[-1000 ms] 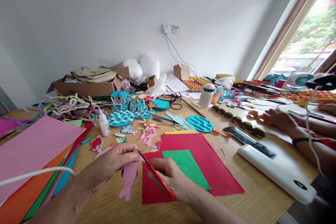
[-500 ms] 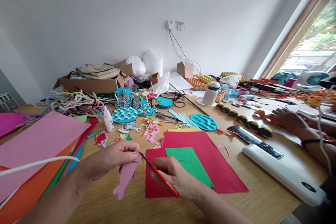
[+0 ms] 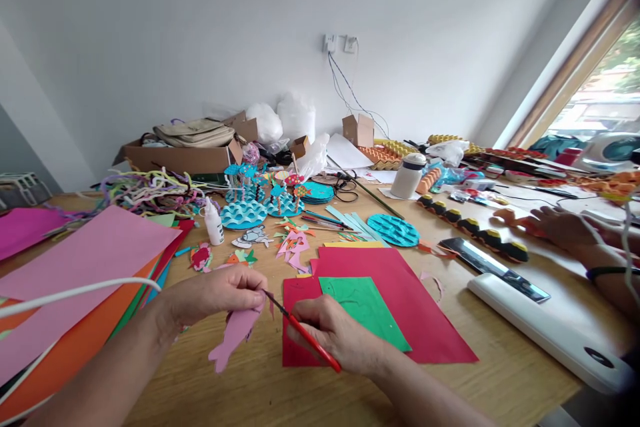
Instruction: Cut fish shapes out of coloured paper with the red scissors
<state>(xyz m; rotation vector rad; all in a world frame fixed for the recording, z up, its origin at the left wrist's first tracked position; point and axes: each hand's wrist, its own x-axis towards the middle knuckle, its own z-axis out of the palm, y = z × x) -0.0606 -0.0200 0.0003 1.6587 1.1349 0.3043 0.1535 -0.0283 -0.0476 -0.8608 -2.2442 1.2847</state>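
Tail of the pink paper fish point(image 3: 237, 335) has swung leftward since the earlier frame. Fish hangs over the table point(image 3: 240, 400), upper end pinched by the left hand point(image 3: 223, 297). Right hand point(image 3: 333, 333) grips red-handled scissors point(image 3: 306, 335), blades directed at the pinch; contact cannot be determined.

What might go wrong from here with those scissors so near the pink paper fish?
The scissors point toward the left hand, with the tips close to its fingertips, so a slip might nick them. The pink paper fish is held at one end, its tail hanging free; it could swing and spoil a cut. The white cable near the left forearm might snag.
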